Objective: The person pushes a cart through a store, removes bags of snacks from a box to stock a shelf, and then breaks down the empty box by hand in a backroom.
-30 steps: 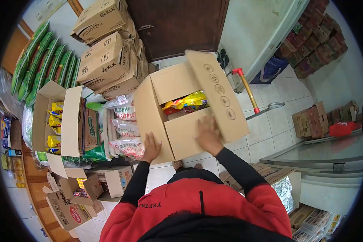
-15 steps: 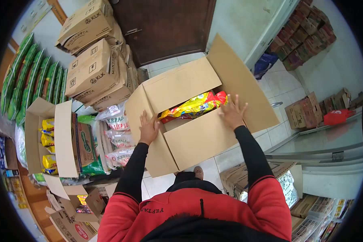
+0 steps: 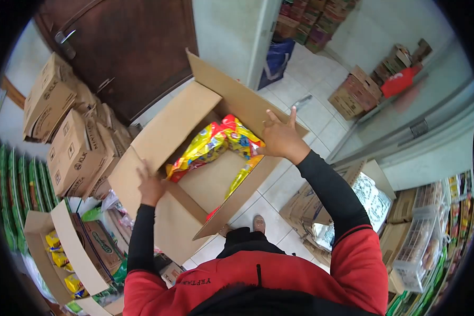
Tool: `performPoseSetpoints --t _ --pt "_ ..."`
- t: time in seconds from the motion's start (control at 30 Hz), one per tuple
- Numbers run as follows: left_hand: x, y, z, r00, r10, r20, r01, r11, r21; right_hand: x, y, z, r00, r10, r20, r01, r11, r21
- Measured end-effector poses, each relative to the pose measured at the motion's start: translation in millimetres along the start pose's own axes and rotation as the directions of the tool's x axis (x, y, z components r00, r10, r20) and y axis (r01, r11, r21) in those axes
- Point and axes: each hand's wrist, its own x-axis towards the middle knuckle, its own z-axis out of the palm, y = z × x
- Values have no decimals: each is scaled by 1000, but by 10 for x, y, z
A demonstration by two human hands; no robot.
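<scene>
A large open cardboard box is held in front of me, tilted, with its flaps spread outward. Inside lie yellow and red plastic packs along the far and right sides, with bare cardboard showing between them. My left hand rests on the left flap near its fold, fingers apart. At the right corner, my right hand has its fingers spread over the right flap, the thumb reaching toward the packs. The near flap stands up and hides part of a yellow pack beside it.
Stacked cartons and a brown door are beyond the box. At lower left, another open carton holds yellow packs. A carton with silvery packs stands to my right, near plastic baskets. Beyond the tiled floor sits a blue bag.
My view has swung right, and the box appears turned. The near flap has lifted, exposing more of the inside. My right hand has shifted up along the right side.
</scene>
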Motion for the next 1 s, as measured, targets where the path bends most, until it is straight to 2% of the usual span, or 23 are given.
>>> performPoseSetpoints --t 0.03,0.07,0.1,0.13,0.23,0.27,0.3,0.33,0.43,0.47,0.53,0.6,0.63,0.67,0.7,0.73,0.77,0.8,0.83,0.87,0.9,0.93,1.0 --pt "-43 24 -210 992 -74 -101 69 996 -55 -100 16 -26 1000 -5 18 5 1000 17" --pt "-12 -7 -358 974 -110 -196 105 994 -35 -198 42 -35 999 -17 34 16 999 34" --pt "14 5 -631 961 -129 -246 125 992 -29 -265 80 45 999 -27 -25 28 999 36" --pt "117 -63 -733 910 -97 -402 119 992 30 -343 104 51 999 -25 -31 26 999 35" --pt "399 -296 -1066 817 -125 -563 234 964 126 -554 145 55 997 -23 -68 25 999 32" --pt "474 -332 -1136 816 -126 -564 235 964 125 -638 153 13 999 -51 5 51 999 -3" --pt "538 -343 -1200 831 -290 -475 368 926 78 -716 172 -15 994 -75 81 78 996 -38" --pt "566 -336 -1207 813 -448 -372 498 866 46 -768 182 59 994 -75 82 78 996 -41" --pt "546 -252 -982 817 -430 -384 484 874 50 -979 181 464 982 -171 -82 167 985 -50" --pt "501 -149 -911 821 -425 -380 478 877 52 -1040 180 555 983 -165 -78 162 986 -47" --pt "379 65 -772 793 -443 -418 487 874 -2 -1134 139 704 975 -129 -181 116 990 -81" --pt "67 518 -760 854 -432 -290 414 902 -123 -1242 108 920 968 -139 -211 127 990 -69" --pt "-76 598 -427 883 -228 -411 167 970 -179 -1269 84 1063 984 -134 -121 113 980 -166" --pt "-274 650 -70 845 -24 -534 -97 975 -198 -1293 66 1196 993 -117 -31 105 960 -260" --pt "-646 836 -24 929 56 -365 -153 958 -242 -1321 71 1298 991 -122 47 128 981 -144" --pt "-1012 1180 -71 972 146 -186 -197 935 -295 -1359 85 1423 992 -118 44 124 982 -143" --pt "-1348 1530 -474 1000 -18 24 24 960 -279 -1394 85 1560 979 -137 -150 135 990 -27" --pt "-1619 1741 -816 954 -193 228 243 945 -218 -1427 97 1631 932 -133 -338 170 982 82" --pt "-1726 1683 -724 952 -198 235 249 944 -215 -1450 61 1574 929 -93 -358 130 988 81" --pt "-1785 1543 -549 893 -415 173 443 879 -178 -1446 36 1500 929 -101 -356 139 987 84" --pt "-1811 1386 -347 785 -611 98 619 770 -155 -1416 16 1413 919 -74 -387 112 991 79" --pt "-1798 1225 12 779 -620 97 627 764 -150 -1391 -3 1329 907 -48 -418 87 993 75" --pt "-1713 971 655 789 -612 -63 529 726 -439 -1323 -11 1201 910 -29 -414 90 987 130"
